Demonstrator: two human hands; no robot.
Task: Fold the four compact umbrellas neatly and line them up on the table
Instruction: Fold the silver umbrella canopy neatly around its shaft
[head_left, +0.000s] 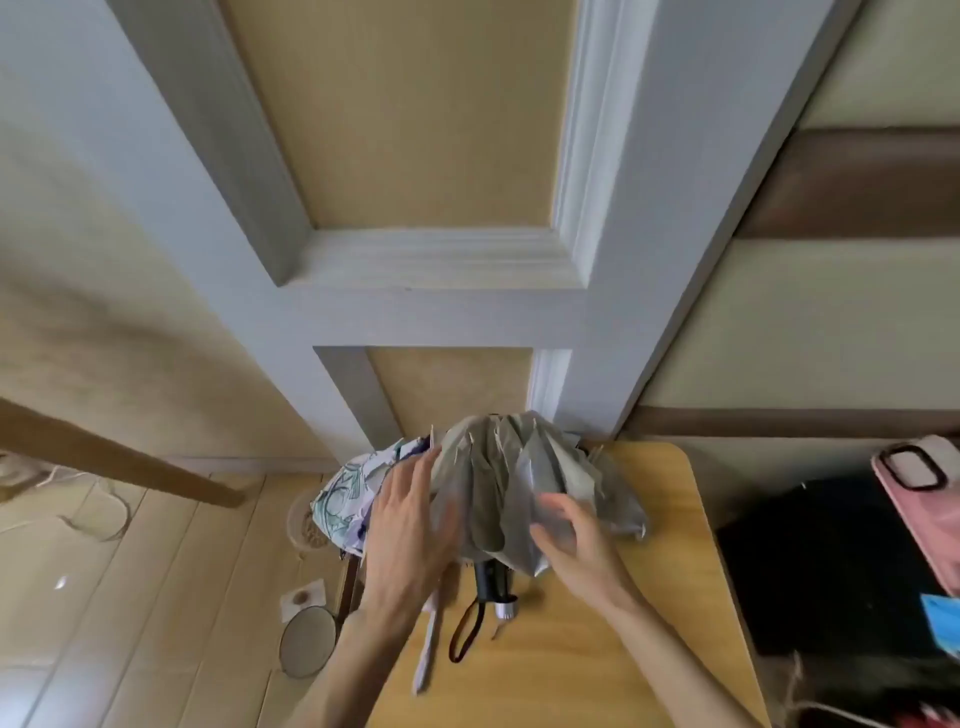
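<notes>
here, left hand rests with fingers straight on the grey umbrella; right hand, fingers curled, pinches its canopy.

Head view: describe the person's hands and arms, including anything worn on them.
The left hand and right hand are bare: no gloves, no rings visible. The left forearm and right forearm are uncovered down to the frame edge, with no sleeve, watch or bracelet in sight.
</notes>
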